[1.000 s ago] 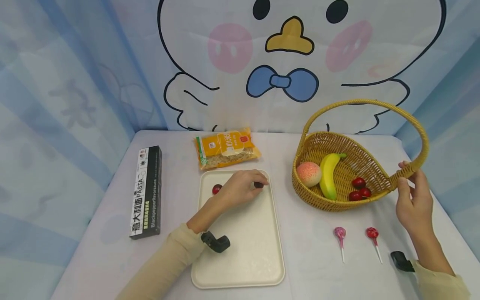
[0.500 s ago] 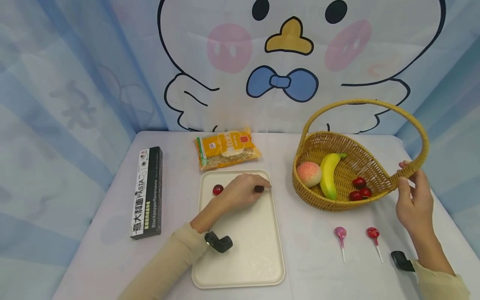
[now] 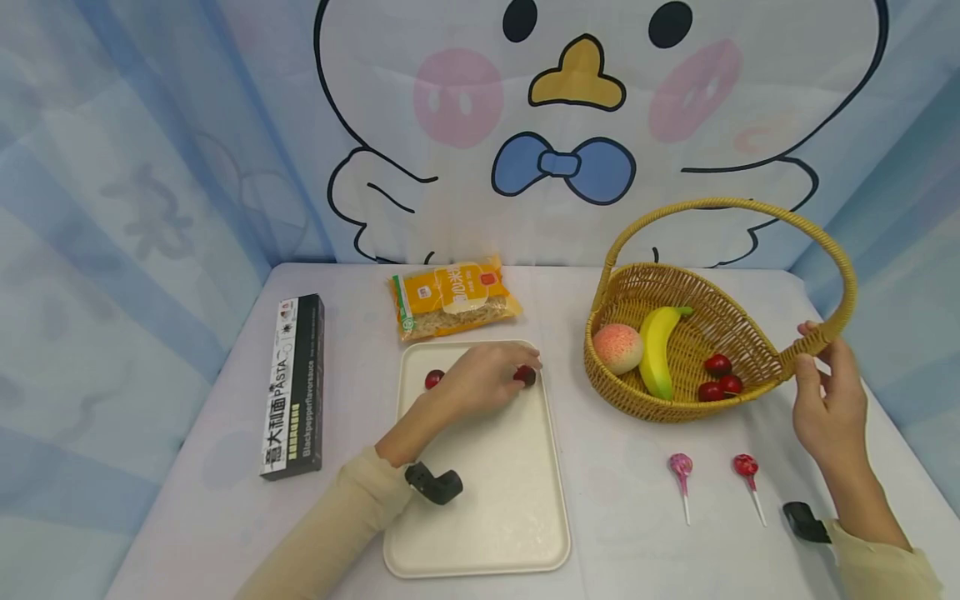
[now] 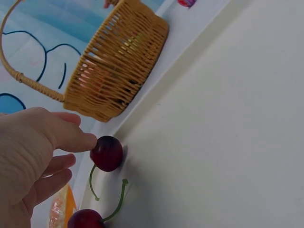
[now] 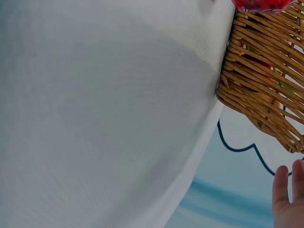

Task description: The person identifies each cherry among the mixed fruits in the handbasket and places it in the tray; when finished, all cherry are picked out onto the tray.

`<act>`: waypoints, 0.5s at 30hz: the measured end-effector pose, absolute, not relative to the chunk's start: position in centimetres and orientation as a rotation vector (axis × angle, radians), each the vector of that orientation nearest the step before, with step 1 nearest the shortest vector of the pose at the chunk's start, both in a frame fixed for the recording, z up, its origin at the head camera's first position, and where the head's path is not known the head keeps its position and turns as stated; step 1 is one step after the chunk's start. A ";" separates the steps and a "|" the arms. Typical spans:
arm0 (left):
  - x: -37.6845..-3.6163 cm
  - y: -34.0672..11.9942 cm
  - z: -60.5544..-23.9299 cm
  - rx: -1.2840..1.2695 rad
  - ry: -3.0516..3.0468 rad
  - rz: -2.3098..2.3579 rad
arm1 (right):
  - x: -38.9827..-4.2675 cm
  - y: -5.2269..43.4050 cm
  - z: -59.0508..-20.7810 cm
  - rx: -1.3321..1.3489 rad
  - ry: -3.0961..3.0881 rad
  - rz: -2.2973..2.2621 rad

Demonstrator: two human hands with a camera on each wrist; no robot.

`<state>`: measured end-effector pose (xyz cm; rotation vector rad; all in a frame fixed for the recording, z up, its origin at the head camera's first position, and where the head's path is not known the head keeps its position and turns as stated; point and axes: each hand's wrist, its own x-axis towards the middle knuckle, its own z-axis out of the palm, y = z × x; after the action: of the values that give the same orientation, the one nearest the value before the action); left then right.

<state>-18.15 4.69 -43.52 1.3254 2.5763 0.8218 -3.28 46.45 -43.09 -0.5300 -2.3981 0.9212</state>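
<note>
Tray (image 3: pixel 480 517), cream, rectangular, taken as landmark. Left of it: black pasta box (image 3: pixel 294 385), lying lengthwise. Just beyond its far edge: orange noodle packet (image 3: pixel 453 298). To its right: wicker basket (image 3: pixel 678 400) with hoop handle, tilted toward the tray, holding a peach (image 3: pixel 617 347), a banana (image 3: pixel 659 348) and three cherries; nearer than the basket, two lollipops (image 3: pixel 681 468), well apart from the tray, sticks pointing toward the viewer. Nothing lies between the left hand and its fruit. Left hand (image 3: pixel 480 379): forearm in a cream sleeve lies diagonally across the tray, palm down over the far end, fingers lightly curled; a fingertip and the thumb nip a dark cherry (image 4: pixel 107 153) at the far right corner of the tray, close by the rim. Cherry: deep red, glossy, round, with a thin green stem curving away. A second cherry (image 3: pixel 433 379) sits on the tray left of the hand, stem toward the first. Right hand (image 3: pixel 823 392): right of the tray, raised at the basket's handle, thumb and fingers pinching the handle's lower end.
</note>
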 end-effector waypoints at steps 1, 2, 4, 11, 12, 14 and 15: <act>-18.2 4.7 -43.5 1.314 2.568 0.835 | -3.3 46.4 -43.1 -0.530 -2.399 0.917; -18.2 4.7 -43.4 1.308 2.559 0.850 | -3.2 46.5 -43.1 -0.528 -2.398 0.915; -18.2 5.0 -43.3 1.308 2.542 0.886 | -3.2 46.5 -43.1 -0.531 -2.401 0.907; -18.0 7.0 -42.1 1.381 2.516 0.947 | -3.1 46.6 -43.2 -0.542 -2.392 0.893; -17.9 7.3 -41.8 1.382 2.512 0.955 | -3.1 46.6 -43.2 -0.537 -2.389 0.894; -17.8 7.9 -41.4 1.374 2.491 0.985 | -3.2 46.6 -43.2 -0.526 -2.389 0.891; -17.7 8.2 -41.2 1.363 2.481 0.999 | -3.2 46.6 -43.2 -0.521 -2.390 0.889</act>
<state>-17.72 8.20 -41.20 1.3630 2.4809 0.9995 -3.20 46.57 -43.18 -0.5214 -2.3903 0.8886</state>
